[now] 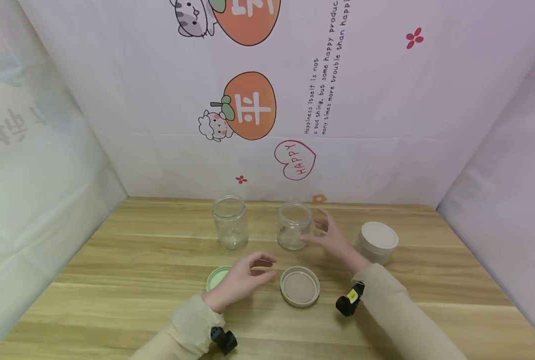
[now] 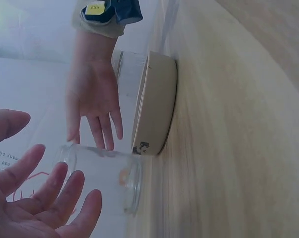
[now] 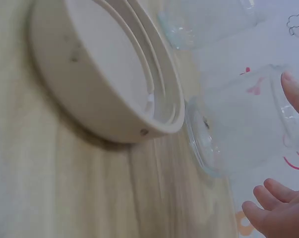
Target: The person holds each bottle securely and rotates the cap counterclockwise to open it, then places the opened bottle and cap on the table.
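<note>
My right hand (image 1: 335, 242) is spread beside the middle glass jar (image 1: 290, 234), thumb in front of it and fingers at its right side. In the right wrist view, fingers (image 3: 278, 208) and thumb stand around the jar (image 3: 233, 126) without a visible grip. Over the table, my left hand (image 1: 240, 280) hangs with loosely bent fingers, holding nothing. It partly covers a green lid (image 1: 214, 276). A beige lid (image 1: 300, 286) lies with its hollow side up between the hands, in front of the middle jar.
Another lidless glass jar (image 1: 231, 225) stands at the back left. To the right, near my right forearm, is a clear jar with a whitish lid (image 1: 379, 236) on it. A printed cloth (image 1: 366, 165) hangs behind the wooden table (image 1: 136, 280).
</note>
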A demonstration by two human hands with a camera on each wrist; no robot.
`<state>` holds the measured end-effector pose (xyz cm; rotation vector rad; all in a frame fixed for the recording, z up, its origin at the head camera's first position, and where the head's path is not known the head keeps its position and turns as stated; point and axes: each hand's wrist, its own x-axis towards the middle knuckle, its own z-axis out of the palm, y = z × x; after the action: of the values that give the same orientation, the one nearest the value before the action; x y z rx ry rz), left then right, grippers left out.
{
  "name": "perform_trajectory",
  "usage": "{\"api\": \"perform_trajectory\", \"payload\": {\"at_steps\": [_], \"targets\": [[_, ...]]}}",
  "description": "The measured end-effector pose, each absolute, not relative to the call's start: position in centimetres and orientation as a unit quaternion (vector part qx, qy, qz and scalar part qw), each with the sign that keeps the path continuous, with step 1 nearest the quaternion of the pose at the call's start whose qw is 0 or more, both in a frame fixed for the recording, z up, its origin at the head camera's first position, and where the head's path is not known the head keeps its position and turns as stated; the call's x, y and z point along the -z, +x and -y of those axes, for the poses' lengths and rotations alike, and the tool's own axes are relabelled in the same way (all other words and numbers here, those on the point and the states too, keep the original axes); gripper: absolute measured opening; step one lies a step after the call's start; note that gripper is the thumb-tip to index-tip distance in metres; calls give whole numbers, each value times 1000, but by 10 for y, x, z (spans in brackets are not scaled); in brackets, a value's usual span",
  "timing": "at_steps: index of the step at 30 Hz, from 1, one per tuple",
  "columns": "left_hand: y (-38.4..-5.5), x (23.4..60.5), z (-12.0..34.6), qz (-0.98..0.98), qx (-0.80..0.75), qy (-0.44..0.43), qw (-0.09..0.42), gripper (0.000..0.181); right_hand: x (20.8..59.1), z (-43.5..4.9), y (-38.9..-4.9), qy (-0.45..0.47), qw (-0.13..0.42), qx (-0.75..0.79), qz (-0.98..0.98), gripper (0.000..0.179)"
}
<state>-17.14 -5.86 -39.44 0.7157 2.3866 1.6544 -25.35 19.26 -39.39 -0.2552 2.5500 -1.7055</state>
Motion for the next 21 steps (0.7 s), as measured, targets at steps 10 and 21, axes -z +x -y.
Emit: {"api": "perform_trajectory", "payload": {"at_steps": [10,21], "targets": [[-172,401,49,-790,-555,247,83,30,398,-222,-221,-79,39,555,-827,89],[-173,402,38,-783,-562,248,98,31,401,-247,-194,-99,20,539,-836,79]]}}
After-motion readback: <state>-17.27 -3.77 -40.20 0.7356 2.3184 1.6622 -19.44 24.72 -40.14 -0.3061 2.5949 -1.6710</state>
